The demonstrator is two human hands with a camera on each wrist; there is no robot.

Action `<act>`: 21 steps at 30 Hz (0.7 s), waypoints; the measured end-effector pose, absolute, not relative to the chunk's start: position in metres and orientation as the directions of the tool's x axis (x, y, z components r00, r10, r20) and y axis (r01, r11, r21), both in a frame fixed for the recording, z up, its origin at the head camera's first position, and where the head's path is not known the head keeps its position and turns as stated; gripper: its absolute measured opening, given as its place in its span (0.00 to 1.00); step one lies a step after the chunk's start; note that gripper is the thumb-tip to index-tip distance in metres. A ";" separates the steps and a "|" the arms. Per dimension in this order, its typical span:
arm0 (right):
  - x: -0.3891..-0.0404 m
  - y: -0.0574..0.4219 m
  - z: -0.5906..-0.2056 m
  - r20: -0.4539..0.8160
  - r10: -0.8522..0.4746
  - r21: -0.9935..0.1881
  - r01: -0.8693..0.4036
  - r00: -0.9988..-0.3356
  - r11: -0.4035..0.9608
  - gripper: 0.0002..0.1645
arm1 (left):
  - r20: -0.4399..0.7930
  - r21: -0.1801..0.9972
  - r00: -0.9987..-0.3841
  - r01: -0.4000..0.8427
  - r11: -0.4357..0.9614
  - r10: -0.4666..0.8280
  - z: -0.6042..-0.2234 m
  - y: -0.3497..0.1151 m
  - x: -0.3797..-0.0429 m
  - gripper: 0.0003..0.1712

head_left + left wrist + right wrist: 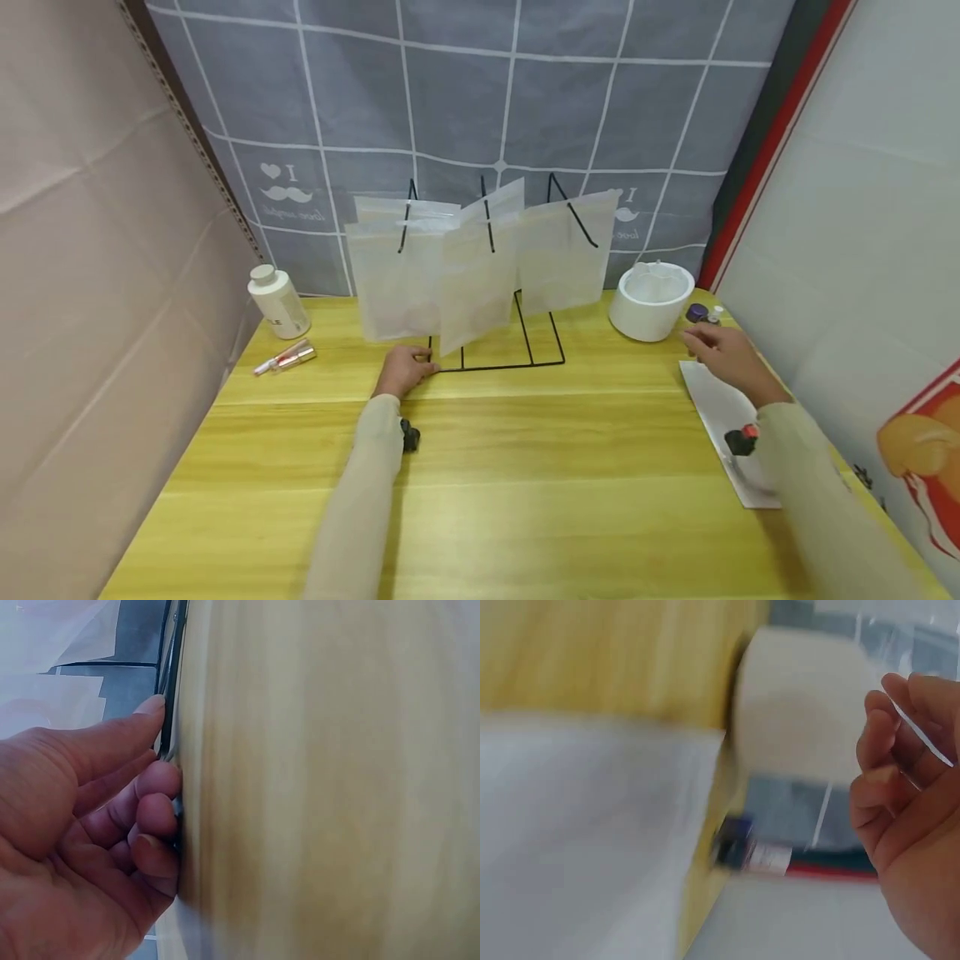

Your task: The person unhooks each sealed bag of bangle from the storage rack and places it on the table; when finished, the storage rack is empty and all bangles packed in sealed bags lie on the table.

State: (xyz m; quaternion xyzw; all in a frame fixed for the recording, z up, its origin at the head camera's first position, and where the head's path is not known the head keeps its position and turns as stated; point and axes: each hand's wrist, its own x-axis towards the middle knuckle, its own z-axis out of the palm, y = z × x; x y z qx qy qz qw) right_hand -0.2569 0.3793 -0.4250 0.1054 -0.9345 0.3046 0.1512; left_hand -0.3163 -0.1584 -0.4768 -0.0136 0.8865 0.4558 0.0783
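A black wire rack (498, 367) stands on the wooden table against the backdrop, with several translucent white bags (568, 250) hanging from its upright hooks. My left hand (405, 369) is at the rack's front left corner. In the left wrist view, thumb and index finger pinch the end of the black wire (172, 690), and the other fingers curl beside it on the tabletop. My right hand (723, 360), its fingers loosely curled, hovers over the far end of a white sheet (708, 408). A thin white line crosses between its fingers (877, 739) in the right wrist view.
Beyond the right hand are a round white container (651, 321) and a small bottle with a purple cap (697, 312). At the back left stand a white bottle (279, 304) and slim cosmetic tubes (294, 356). Cloth-covered walls enclose both sides.
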 end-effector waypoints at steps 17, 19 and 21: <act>-0.349 0.268 -0.359 0.368 -0.048 -0.834 -0.353 -0.929 0.424 0.29 | -0.127 0.814 -0.991 -0.079 0.575 0.044 -0.476 -0.154 -0.315 0.26; -0.351 0.265 -0.358 0.380 -0.042 -0.837 -0.363 -0.924 0.409 0.28 | -0.125 0.811 -0.991 -0.081 0.579 0.037 -0.476 -0.155 -0.314 0.26; -0.351 0.262 -0.358 0.395 -0.025 -0.837 -0.371 -0.918 0.401 0.27 | -0.126 0.809 -0.992 -0.087 0.581 0.027 -0.476 -0.156 -0.313 0.26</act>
